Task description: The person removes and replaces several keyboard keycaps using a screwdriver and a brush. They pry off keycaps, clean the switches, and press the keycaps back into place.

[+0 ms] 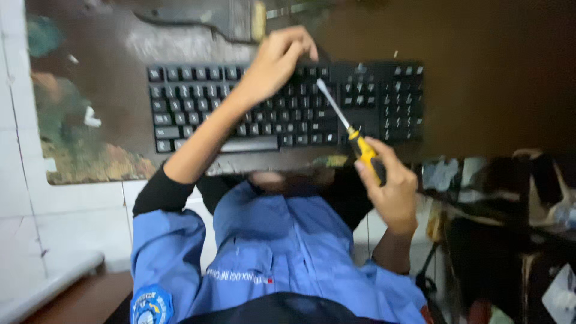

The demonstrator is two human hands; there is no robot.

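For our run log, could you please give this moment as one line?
left hand: fingers on keyboard top edge | right hand: holds screwdriver, tip over keys | keyboard on table

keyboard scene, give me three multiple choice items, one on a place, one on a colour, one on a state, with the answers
1. Where does the left hand rest?
A. on the top edge of the black keyboard
B. on the floor
C. on the person's blue shirt

2. What colour is the handle of the screwdriver?
A. red
B. yellow with black
C. white

3. How is the screwdriver held?
A. lying loose on the desk
B. stuck upright in a key
C. in the right hand, its metal tip slanting over the keys

Answers:
1 A, the fingers curl over the keyboard's far edge.
2 B, the handle shows yellow with black above the fist.
3 C, the right hand's grip closes round the handle and the shaft points up-left.
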